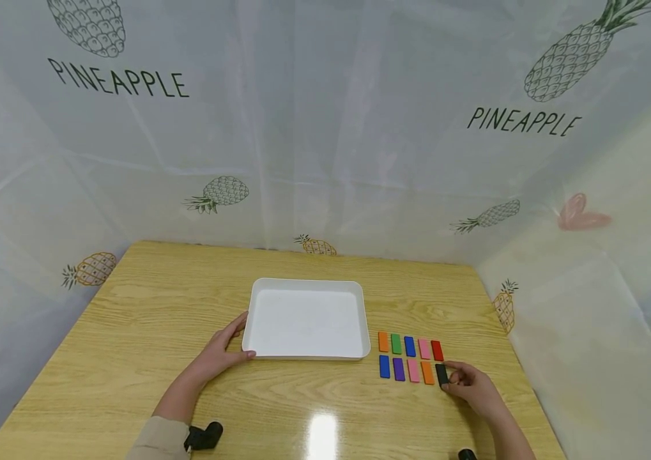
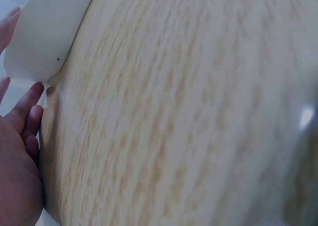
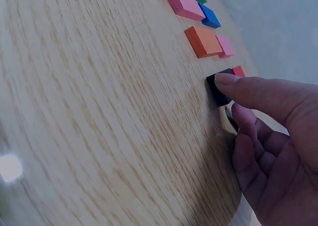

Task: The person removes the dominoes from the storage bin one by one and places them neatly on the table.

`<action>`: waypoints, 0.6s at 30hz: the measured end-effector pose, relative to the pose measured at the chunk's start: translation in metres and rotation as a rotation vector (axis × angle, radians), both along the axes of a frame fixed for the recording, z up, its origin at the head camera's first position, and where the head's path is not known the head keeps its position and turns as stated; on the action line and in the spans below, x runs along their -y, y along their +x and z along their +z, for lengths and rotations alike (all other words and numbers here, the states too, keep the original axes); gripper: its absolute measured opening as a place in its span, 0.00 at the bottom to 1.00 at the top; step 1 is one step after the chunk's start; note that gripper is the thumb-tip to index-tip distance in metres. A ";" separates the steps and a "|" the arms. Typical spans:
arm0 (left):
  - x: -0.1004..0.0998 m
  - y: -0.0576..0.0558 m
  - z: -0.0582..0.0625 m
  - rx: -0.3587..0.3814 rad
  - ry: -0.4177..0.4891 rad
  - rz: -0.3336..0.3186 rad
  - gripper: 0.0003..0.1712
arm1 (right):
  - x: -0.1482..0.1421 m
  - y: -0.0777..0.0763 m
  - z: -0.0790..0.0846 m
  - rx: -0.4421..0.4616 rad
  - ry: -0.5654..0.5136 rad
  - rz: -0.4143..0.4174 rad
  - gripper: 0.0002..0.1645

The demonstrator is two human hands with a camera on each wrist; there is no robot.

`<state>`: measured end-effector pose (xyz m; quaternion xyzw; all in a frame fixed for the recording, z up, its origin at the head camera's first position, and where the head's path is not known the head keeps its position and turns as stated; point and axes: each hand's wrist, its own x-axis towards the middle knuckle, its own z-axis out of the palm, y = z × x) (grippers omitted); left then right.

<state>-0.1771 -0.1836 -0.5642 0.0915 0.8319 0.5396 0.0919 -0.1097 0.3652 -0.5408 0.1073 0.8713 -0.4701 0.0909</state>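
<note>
A white rectangular tray [image 1: 305, 319] lies on the wooden table with nothing in it. My left hand [image 1: 218, 352] rests at the tray's near left corner, thumb along the front side and fairly straight fingers against the left side. To the right of the tray, two rows of small coloured blocks lie side by side. At the right end of the near row, my right hand [image 1: 473, 388] pinches a black block [image 1: 442, 375] between the thumb and a finger at its two ends. In the right wrist view the thumb covers part of this black block [image 3: 213, 91].
Beside the black block lies an orange block [image 1: 427, 373], with a red block [image 1: 437, 350] behind it in the far row. Blue, purple, pink and green blocks fill out the rows. A curtain [image 1: 325, 128] with pineapple prints hangs around the table [image 1: 187, 281].
</note>
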 end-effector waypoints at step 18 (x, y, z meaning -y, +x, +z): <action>0.002 0.003 0.007 -0.019 -0.032 -0.005 0.54 | 0.002 -0.005 0.000 0.005 0.007 0.028 0.32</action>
